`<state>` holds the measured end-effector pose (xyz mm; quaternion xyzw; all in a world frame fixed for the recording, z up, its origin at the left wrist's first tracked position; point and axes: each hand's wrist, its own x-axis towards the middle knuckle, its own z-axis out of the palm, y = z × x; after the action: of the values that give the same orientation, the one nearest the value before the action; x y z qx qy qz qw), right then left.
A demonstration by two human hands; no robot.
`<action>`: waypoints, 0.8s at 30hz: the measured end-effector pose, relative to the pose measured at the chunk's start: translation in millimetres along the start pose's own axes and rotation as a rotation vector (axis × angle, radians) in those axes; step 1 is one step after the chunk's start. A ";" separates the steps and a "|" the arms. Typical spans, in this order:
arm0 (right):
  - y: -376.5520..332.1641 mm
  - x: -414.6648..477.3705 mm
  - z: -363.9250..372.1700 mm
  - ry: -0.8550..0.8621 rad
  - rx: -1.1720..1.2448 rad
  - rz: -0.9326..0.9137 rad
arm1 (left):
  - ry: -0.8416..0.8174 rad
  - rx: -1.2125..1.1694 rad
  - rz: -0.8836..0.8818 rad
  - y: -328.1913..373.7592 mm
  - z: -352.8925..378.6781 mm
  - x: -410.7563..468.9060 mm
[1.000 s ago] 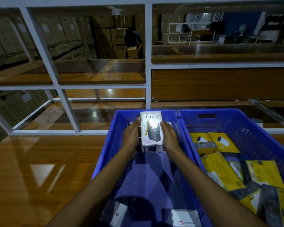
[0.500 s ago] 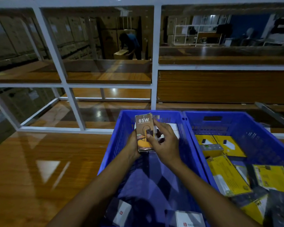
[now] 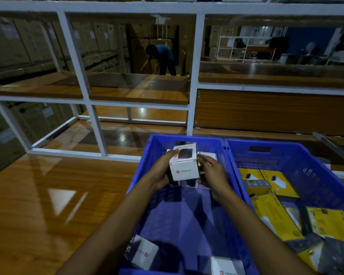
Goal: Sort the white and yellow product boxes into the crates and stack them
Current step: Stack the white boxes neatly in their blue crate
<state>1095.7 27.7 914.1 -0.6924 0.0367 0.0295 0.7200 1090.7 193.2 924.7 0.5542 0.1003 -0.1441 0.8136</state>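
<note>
My left hand (image 3: 160,172) grips the small white cardboard box (image 3: 185,170) above the far end of the left blue plastic crate (image 3: 157,147). My right hand (image 3: 213,173) pinches its right edge, fingertips blurred. The box's top print is unreadable. My forearms hide part of the loose white boxes (image 3: 145,253) below. Yellow cardboard boxes (image 3: 274,217) fill the right blue plastic crate (image 3: 310,165).

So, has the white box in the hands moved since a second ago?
Yes: the white box has tipped, logo end now facing camera, still by the far wall of the left crate.
</note>
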 end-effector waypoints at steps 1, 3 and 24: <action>0.0 -0.1 -1.5 -0.045 0.017 0.072 | -0.004 0.026 -0.006 -0.6 -0.7 -0.3; 2.2 -0.1 -3.8 -0.099 0.001 0.147 | -0.017 0.050 -0.036 -2.5 -1.8 0.6; 10.6 1.3 -20.1 -0.148 -0.540 -0.294 | -0.105 0.077 0.155 1.7 -4.5 -7.3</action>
<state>1095.8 8.0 902.7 -0.8525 -0.1255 -0.0159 0.5072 1084.4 198.9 926.9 0.5829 0.0089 -0.1134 0.8046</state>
